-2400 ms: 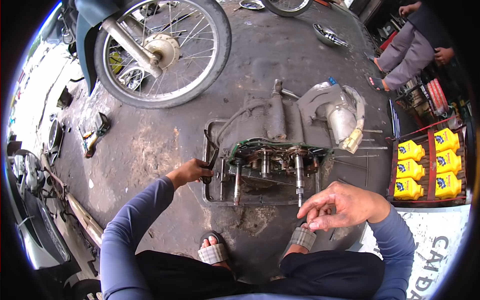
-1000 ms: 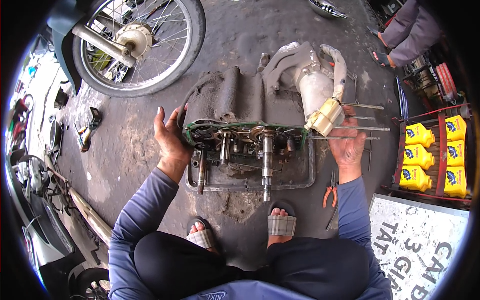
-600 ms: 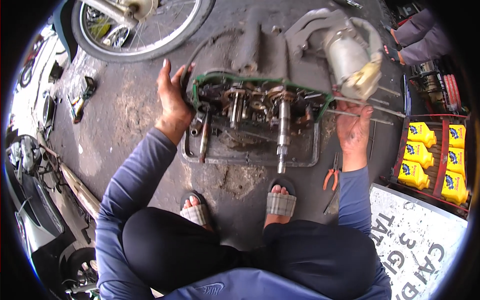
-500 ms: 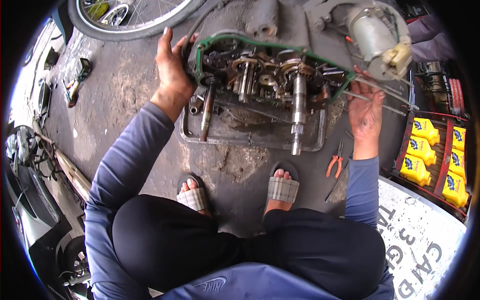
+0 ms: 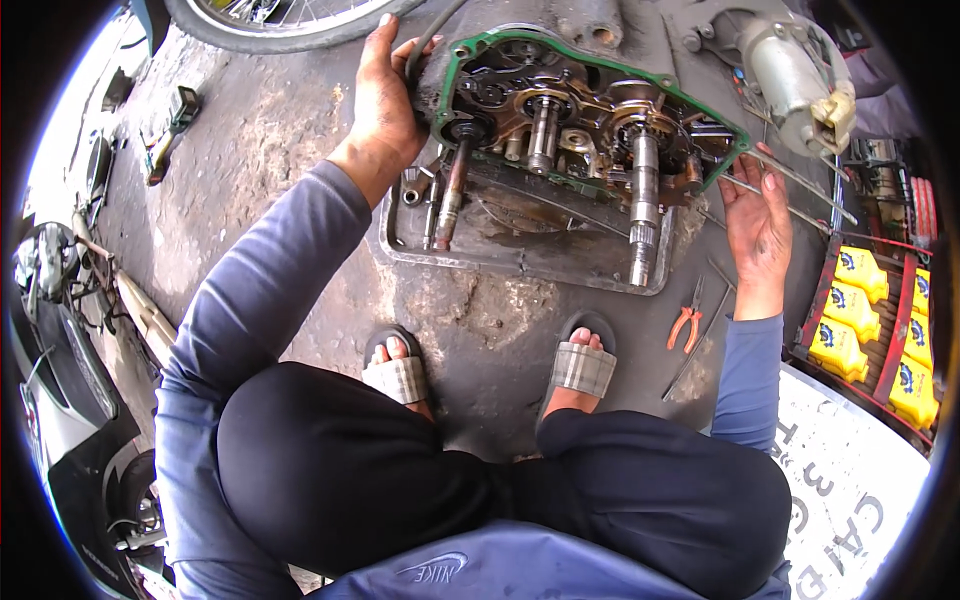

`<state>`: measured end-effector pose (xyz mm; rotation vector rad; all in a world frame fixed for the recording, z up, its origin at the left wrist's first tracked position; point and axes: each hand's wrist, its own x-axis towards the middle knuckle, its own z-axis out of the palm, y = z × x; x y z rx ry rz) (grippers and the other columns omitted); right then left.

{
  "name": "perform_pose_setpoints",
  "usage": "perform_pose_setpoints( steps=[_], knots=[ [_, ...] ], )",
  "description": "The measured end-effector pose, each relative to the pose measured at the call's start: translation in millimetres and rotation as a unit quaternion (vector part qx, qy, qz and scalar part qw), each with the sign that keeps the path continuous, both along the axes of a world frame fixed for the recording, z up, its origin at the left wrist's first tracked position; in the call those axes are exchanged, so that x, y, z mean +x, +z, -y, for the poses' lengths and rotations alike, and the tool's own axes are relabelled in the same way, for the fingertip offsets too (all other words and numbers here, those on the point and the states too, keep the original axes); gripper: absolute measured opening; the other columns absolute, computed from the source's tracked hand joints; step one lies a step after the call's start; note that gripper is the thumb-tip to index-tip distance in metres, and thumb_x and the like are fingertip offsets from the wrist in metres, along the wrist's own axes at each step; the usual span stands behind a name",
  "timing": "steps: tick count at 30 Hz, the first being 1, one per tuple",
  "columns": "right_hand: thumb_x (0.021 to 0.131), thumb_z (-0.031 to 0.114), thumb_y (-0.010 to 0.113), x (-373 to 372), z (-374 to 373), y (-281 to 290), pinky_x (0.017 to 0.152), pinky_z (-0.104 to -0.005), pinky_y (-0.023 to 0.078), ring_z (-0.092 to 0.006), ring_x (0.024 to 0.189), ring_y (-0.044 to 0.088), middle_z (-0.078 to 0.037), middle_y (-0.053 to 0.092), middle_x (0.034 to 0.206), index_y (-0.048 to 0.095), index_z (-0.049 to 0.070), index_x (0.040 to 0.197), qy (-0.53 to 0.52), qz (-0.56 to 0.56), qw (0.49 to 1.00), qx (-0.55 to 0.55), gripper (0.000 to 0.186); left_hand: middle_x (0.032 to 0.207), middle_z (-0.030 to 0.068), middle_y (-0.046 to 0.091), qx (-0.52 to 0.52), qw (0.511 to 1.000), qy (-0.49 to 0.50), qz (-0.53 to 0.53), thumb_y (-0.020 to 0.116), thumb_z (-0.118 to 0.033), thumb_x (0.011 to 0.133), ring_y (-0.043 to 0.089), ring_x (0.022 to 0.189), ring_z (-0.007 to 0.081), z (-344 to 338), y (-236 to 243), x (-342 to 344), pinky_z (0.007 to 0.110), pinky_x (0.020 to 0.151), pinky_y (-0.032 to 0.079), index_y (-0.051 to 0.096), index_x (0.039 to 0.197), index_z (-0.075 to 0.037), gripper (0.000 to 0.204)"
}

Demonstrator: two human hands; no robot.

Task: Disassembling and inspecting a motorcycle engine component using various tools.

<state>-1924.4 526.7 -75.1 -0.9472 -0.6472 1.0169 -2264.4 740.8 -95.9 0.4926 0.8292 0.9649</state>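
Observation:
A motorcycle engine crankcase is in front of me, its open side tilted toward me and edged by a green gasket. Gears show inside, and metal shafts project toward me. My left hand grips its left end, thumb up along the side and fingers partly hidden behind. At the right end, my right hand is palm up, fingers reaching under the case beside long thin studs. Below the case lies a dark, oily metal tray with a few loose metal parts in it.
Orange-handled pliers and a thin rod lie right of my feet. Yellow bottles stand in a rack at right, beside a white printed board. A wheel is at far left; a silver cylindrical motor sits at far right.
The crankcase has tilted so its open side faces me more, showing more of the gears. Both hands have moved with it, slightly right and away. The whole view has also shifted a little.

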Motion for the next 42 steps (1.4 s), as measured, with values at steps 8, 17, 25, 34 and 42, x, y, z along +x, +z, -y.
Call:
perform_pose_setpoints(
  steps=[8, 17, 25, 34, 42],
  knots=[
    [0.090, 0.017, 0.069, 6.5, 1.8, -4.7, 0.112, -0.0462, 0.035, -0.0312, 0.130, 0.049, -0.020, 0.051, 0.140, 0.054, 0.007, 0.131, 0.006, -0.018, 1.000, -0.003, 0.045, 0.096, 0.0088, 0.064, -0.002, 1.000, -0.007, 0.012, 0.062, -0.063, 0.085, 0.063, 0.090, 0.0223, -0.7, -1.3, -0.5, 0.037, 0.087, 0.052, 0.060, 0.106, -0.004, 0.062],
    [0.073, 0.057, 0.079, -8.5, -19.3, 7.5, 0.119, -0.0504, 0.027, -0.0353, 0.138, 0.039, -0.020, 0.042, 0.146, 0.038, 0.000, 0.143, -0.009, -0.077, 0.991, 0.112, 0.100, 0.103, 0.0101, 0.065, -0.014, 1.000, 0.012, 0.025, 0.060, -0.067, 0.082, 0.063, 0.095, 0.0254, 1.4, 1.9, 0.5, 0.040, 0.091, 0.050, 0.060, 0.111, -0.003, 0.070],
    [0.076, 0.064, 0.068, -36.5, -48.7, 27.7, 0.119, -0.0524, 0.025, -0.0458, 0.136, 0.037, -0.025, 0.039, 0.147, 0.033, -0.003, 0.146, -0.195, -0.174, 0.962, 0.082, 0.103, 0.108, 0.0095, 0.067, -0.088, 0.995, 0.046, 0.030, 0.057, -0.070, 0.081, 0.063, 0.098, 0.0289, 1.2, 16.8, 4.0, 0.045, 0.092, 0.050, 0.063, 0.114, -0.001, 0.077],
    [0.079, 0.061, 0.071, -33.9, -68.8, 51.6, 0.110, -0.0502, 0.035, -0.0360, 0.113, 0.051, -0.012, 0.055, 0.095, 0.052, 0.006, 0.081, -0.175, -0.267, 0.938, 0.135, 0.058, 0.090, 0.0149, 0.070, -0.115, 0.990, 0.063, 0.054, 0.052, -0.072, 0.081, 0.068, 0.083, 0.0319, -12.1, 35.1, 14.3, 0.044, 0.080, 0.056, 0.065, 0.110, 0.002, 0.081],
    [0.090, 0.059, 0.059, -53.9, -61.4, 97.2, 0.110, -0.0496, 0.038, -0.0355, 0.127, 0.050, -0.020, 0.059, 0.125, 0.054, 0.010, 0.081, -0.203, -0.212, 0.946, 0.137, 0.050, 0.120, 0.0256, 0.064, -0.129, 0.992, -0.006, 0.016, 0.031, -0.077, 0.087, 0.065, 0.108, 0.0402, -5.1, 88.1, 7.0, 0.052, 0.100, 0.050, 0.051, 0.134, 0.006, 0.097]
  ],
)
